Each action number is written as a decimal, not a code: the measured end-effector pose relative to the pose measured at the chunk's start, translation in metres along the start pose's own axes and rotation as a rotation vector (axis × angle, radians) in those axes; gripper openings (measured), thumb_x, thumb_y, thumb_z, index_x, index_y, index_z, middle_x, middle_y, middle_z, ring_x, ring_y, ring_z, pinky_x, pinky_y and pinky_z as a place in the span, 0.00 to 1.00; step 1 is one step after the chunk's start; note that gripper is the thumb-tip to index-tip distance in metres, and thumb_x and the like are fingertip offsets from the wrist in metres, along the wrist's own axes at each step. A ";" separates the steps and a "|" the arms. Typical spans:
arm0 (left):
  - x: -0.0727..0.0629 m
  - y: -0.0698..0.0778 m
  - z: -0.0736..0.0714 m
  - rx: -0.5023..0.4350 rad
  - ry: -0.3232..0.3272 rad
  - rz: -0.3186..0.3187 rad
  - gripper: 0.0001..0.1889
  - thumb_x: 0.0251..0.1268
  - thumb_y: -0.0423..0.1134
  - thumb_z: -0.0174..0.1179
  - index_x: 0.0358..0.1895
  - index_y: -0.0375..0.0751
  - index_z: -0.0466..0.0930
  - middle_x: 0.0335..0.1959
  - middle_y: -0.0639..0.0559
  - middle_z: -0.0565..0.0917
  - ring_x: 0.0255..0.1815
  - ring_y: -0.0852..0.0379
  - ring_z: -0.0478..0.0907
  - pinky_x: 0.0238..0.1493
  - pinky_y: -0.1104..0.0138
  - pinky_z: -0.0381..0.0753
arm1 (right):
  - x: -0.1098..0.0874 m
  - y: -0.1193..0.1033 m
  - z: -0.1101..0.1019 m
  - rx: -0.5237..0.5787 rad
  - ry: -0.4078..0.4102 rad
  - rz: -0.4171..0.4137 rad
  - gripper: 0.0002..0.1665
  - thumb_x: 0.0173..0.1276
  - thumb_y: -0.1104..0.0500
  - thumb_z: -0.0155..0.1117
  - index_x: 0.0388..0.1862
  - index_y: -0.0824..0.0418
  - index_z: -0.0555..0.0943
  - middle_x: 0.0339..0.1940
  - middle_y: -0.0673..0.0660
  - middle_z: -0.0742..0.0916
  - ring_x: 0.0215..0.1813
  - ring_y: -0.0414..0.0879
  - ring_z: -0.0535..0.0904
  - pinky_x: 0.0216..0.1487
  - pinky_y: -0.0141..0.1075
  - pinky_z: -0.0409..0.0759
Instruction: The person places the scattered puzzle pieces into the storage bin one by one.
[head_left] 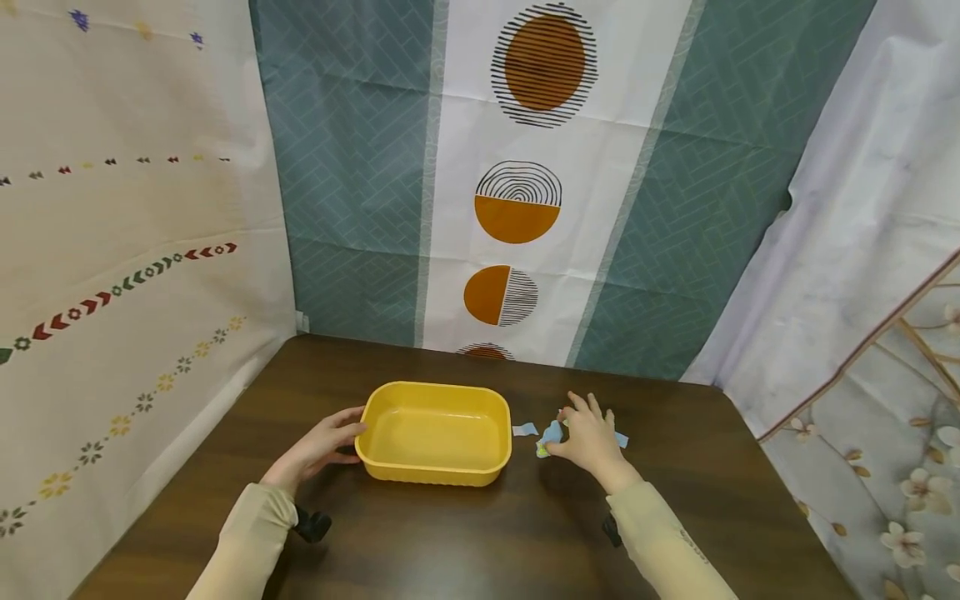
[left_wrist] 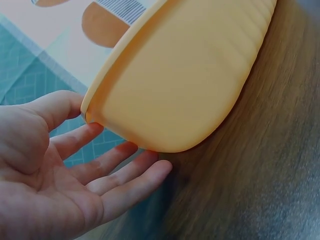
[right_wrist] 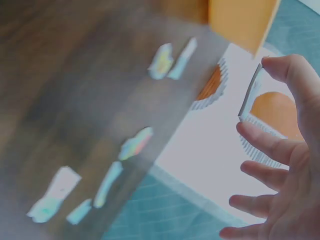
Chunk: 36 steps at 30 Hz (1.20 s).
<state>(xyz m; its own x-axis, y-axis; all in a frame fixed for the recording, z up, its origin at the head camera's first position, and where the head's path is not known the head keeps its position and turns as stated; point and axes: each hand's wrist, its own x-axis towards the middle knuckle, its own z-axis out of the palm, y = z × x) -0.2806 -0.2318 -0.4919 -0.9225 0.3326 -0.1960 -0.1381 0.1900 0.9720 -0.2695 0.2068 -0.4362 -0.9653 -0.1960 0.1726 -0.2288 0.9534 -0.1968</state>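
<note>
A yellow plastic basin [head_left: 433, 476] stands on the brown table. My left hand [head_left: 328, 444] is at its left end. In the left wrist view the thumb is at the rim and the extended fingers [left_wrist: 117, 155] touch the outside of the wall. To the right of the basin, my right hand [head_left: 592, 442] pinches a thin flat piece [right_wrist: 251, 92] between thumb and index finger, seen edge-on in the right wrist view. Its other fingers are spread. Below the hand lie several small printed, irregular flat pieces [right_wrist: 136, 143] in pale blue, white and other colours.
A light blue and white piece [head_left: 525, 429] lies just right of the basin. Another blue piece [head_left: 621, 439] shows beyond the right hand. A patterned curtain [head_left: 517, 250] hangs behind the table [head_left: 450, 542], with cloths at both sides.
</note>
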 end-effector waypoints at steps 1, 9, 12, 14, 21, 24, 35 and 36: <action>0.000 0.000 0.001 0.000 0.000 -0.001 0.33 0.78 0.41 0.47 0.77 0.29 0.45 0.70 0.24 0.60 0.60 0.40 0.76 0.52 0.51 0.83 | 0.003 -0.003 -0.003 0.004 0.000 -0.006 0.26 0.51 0.45 0.78 0.42 0.60 0.84 0.71 0.69 0.71 0.73 0.75 0.59 0.61 0.76 0.58; 0.004 0.004 0.006 -0.012 -0.002 -0.002 0.33 0.78 0.42 0.48 0.76 0.29 0.47 0.69 0.25 0.63 0.58 0.42 0.77 0.51 0.50 0.83 | 0.026 -0.034 -0.010 0.029 -0.022 -0.035 0.27 0.52 0.44 0.77 0.44 0.60 0.85 0.72 0.67 0.70 0.75 0.72 0.57 0.65 0.75 0.55; 0.003 0.003 0.007 -0.017 -0.002 0.000 0.32 0.78 0.40 0.47 0.76 0.29 0.47 0.68 0.25 0.64 0.58 0.41 0.77 0.50 0.50 0.83 | 0.033 -0.049 -0.010 0.043 -0.035 -0.047 0.27 0.53 0.43 0.77 0.44 0.60 0.85 0.72 0.66 0.70 0.75 0.72 0.57 0.66 0.74 0.55; 0.002 0.002 0.008 -0.022 0.002 0.003 0.32 0.78 0.40 0.46 0.76 0.29 0.47 0.67 0.24 0.65 0.58 0.41 0.77 0.50 0.50 0.84 | 0.038 -0.060 -0.011 0.051 -0.046 -0.058 0.27 0.53 0.43 0.77 0.44 0.60 0.85 0.73 0.66 0.70 0.75 0.71 0.56 0.66 0.74 0.55; 0.000 -0.001 0.007 -0.031 0.015 0.006 0.33 0.78 0.42 0.48 0.76 0.29 0.48 0.67 0.25 0.66 0.58 0.41 0.77 0.49 0.51 0.84 | 0.055 -0.104 -0.011 0.036 -0.069 -0.144 0.26 0.53 0.43 0.77 0.44 0.60 0.85 0.73 0.64 0.70 0.75 0.71 0.57 0.66 0.73 0.55; 0.000 -0.002 0.006 -0.040 0.011 0.011 0.33 0.78 0.42 0.48 0.76 0.30 0.48 0.67 0.25 0.65 0.59 0.40 0.77 0.50 0.51 0.84 | 0.062 -0.123 -0.009 0.029 -0.086 -0.170 0.27 0.54 0.42 0.76 0.44 0.59 0.85 0.74 0.63 0.69 0.76 0.69 0.56 0.67 0.73 0.55; -0.001 -0.004 0.006 -0.034 0.004 0.019 0.32 0.78 0.42 0.48 0.76 0.31 0.49 0.69 0.26 0.63 0.61 0.38 0.75 0.50 0.50 0.83 | 0.079 -0.183 0.004 0.004 -0.153 -0.250 0.24 0.56 0.42 0.75 0.43 0.57 0.86 0.74 0.60 0.69 0.77 0.66 0.54 0.70 0.70 0.54; -0.001 -0.005 0.005 -0.035 0.002 0.020 0.33 0.78 0.43 0.48 0.77 0.31 0.49 0.69 0.26 0.63 0.61 0.39 0.76 0.50 0.50 0.83 | 0.080 -0.186 0.006 0.001 -0.156 -0.256 0.23 0.56 0.42 0.75 0.43 0.57 0.86 0.74 0.60 0.69 0.77 0.66 0.54 0.70 0.69 0.54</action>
<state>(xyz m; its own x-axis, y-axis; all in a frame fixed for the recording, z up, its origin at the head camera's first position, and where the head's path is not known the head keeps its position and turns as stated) -0.2774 -0.2282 -0.4974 -0.9257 0.3346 -0.1766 -0.1323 0.1512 0.9796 -0.3051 0.0122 -0.3920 -0.8840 -0.4627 0.0663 -0.4670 0.8683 -0.1669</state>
